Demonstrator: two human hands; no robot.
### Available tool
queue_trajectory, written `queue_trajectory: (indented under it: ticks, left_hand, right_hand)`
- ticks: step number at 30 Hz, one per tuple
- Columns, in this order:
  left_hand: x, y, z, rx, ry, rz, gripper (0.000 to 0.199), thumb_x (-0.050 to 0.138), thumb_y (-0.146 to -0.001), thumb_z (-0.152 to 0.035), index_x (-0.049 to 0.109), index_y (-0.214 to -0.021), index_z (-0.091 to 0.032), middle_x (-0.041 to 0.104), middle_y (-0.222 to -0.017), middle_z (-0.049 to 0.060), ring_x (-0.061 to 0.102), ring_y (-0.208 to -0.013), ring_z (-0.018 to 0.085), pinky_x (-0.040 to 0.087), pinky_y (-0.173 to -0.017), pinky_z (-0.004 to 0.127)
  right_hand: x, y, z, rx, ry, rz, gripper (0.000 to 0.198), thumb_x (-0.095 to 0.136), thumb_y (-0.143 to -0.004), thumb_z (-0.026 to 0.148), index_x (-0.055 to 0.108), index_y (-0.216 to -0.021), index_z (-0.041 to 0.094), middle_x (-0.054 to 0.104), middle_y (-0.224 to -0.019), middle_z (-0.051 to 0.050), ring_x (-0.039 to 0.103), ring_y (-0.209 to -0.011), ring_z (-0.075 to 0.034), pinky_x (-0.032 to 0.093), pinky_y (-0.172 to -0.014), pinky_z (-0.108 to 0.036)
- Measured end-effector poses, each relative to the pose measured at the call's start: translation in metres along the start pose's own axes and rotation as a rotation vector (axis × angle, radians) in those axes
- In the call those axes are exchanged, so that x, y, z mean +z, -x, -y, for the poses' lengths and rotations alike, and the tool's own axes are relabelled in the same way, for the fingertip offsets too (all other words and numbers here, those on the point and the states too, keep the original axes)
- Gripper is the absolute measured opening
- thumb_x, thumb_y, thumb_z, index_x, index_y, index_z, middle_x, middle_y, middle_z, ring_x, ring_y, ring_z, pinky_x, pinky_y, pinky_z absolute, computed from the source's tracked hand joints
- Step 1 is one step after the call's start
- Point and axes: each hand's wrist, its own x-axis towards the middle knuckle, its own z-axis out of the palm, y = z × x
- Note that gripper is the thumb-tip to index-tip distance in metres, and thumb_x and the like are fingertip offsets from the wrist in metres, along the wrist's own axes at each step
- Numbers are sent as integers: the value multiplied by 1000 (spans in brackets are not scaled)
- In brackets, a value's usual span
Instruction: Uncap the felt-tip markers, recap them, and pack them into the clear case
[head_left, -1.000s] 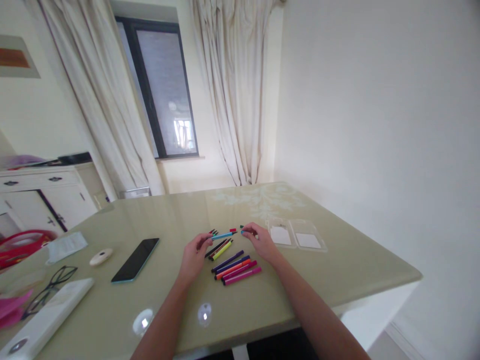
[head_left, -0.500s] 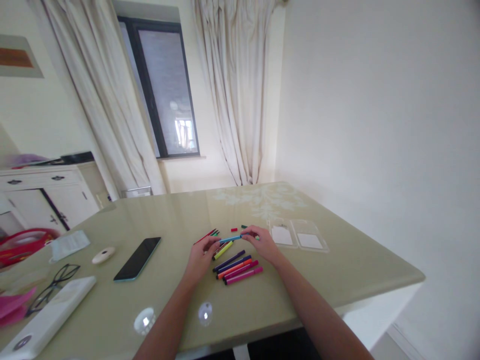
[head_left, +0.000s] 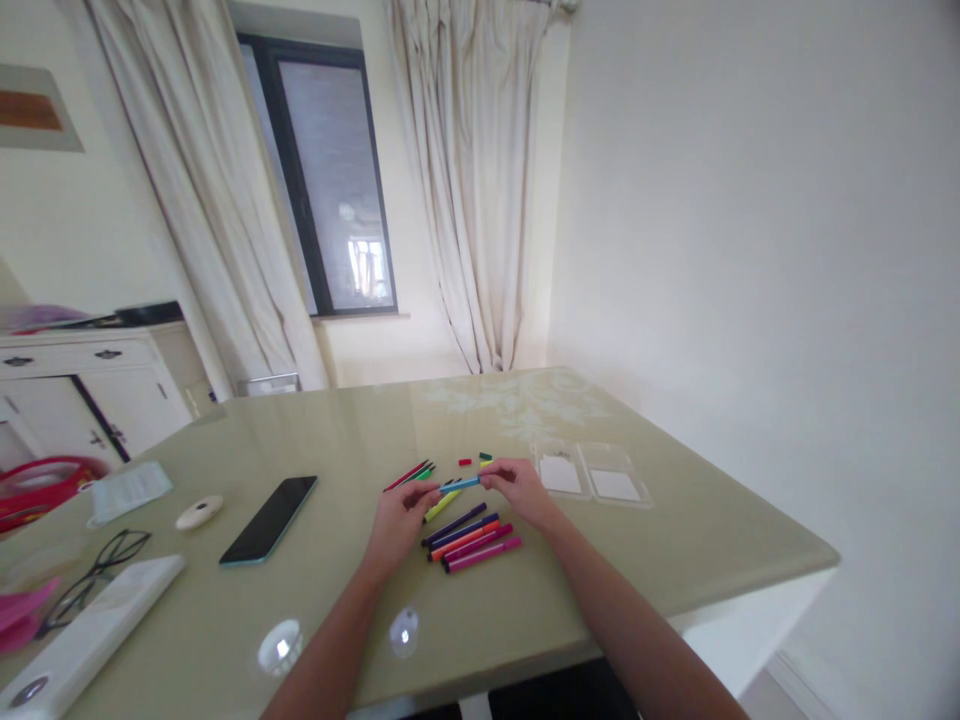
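Observation:
A light blue marker [head_left: 459,484] is held above the table between my two hands. The thumb and fingers of my left hand [head_left: 396,515] pinch its left end. My right hand [head_left: 519,488] grips the right end, and the fingers cover that tip. Just below lie several capped markers side by side, among them a pink marker [head_left: 484,555] and an orange marker [head_left: 463,538]. Beneath the blue one is a yellow marker [head_left: 439,508], partly hidden. Uncapped red and green markers [head_left: 411,474] lie beyond my left hand. A red cap [head_left: 465,462] and a dark green cap [head_left: 486,456] rest behind the blue marker.
An opened clear plastic case [head_left: 634,497] with white cards lies to the right. On the left are a phone [head_left: 270,520], a white oval object [head_left: 199,512], glasses [head_left: 97,575], a face mask [head_left: 131,490] and a long white device [head_left: 94,635]. The table's right edge meets a wall.
Both hands keep hold of the blue marker. The dark part seen near its right end is now hidden at my right fingers. The view has shifted slightly.

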Motion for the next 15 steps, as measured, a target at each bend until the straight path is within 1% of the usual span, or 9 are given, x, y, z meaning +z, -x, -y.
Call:
queue_trajectory:
  ticks: [5, 6, 8, 10, 12, 13, 15]
  left_hand:
    - [2, 4, -10, 52, -80, 15, 32, 67, -82, -49, 78, -91, -20, 77, -80, 4, 67, -70, 20, 52, -66, 30]
    - [2, 4, -11, 70, -110, 33, 31, 66, -84, -48, 79, -92, -21, 77, -82, 4, 67, -71, 20, 51, -66, 30]
    - [2, 6, -12, 113, -186, 79, 29, 64, -87, -45, 78, -94, -22, 78, -88, 4, 68, -74, 20, 51, -68, 30]
    - [0, 7, -12, 145, -266, 124, 27, 62, -89, -43, 78, -94, -22, 78, -89, 4, 68, -78, 21, 51, -71, 31]
    - [-2, 8, -12, 158, -325, 153, 24, 62, -89, -41, 78, -92, -23, 77, -88, 5, 69, -81, 22, 50, -74, 32]
    - [-2, 8, -13, 165, -352, 166, 24, 62, -89, -40, 78, -91, -23, 77, -88, 6, 69, -82, 23, 50, -76, 33]
    - [-4, 9, -14, 181, -397, 192, 22, 63, -88, -40, 78, -90, -23, 77, -89, 6, 68, -84, 24, 50, -79, 34]
  right_hand:
    - [-2, 1, 5, -1, 25, 37, 22, 75, -79, 41, 79, -87, 21, 75, -75, -2, 68, -72, -19, 52, -71, -31]
    - [-2, 1, 7, -18, 50, 29, 23, 73, -82, 42, 79, -88, 21, 76, -77, -3, 68, -75, -20, 52, -73, -31]
    - [-3, 0, 10, -59, 122, -36, 26, 66, -89, 43, 78, -92, 21, 77, -84, -4, 70, -81, -21, 53, -77, -31]
    - [-7, 0, 10, -89, 250, -155, 29, 56, -96, 41, 76, -97, 21, 77, -92, -5, 69, -87, -21, 52, -81, -32]
    - [-13, -1, 6, -90, 449, -238, 28, 50, -99, 35, 75, -100, 22, 76, -97, -7, 68, -92, -22, 50, -84, -33]
    - [-15, -1, 4, -83, 562, -250, 27, 50, -100, 32, 75, -99, 22, 75, -99, -8, 67, -94, -23, 49, -86, -34]
    - [-18, 0, 0, -59, 761, -225, 26, 49, -99, 24, 75, -100, 21, 74, -102, -10, 65, -99, -24, 46, -89, -35]
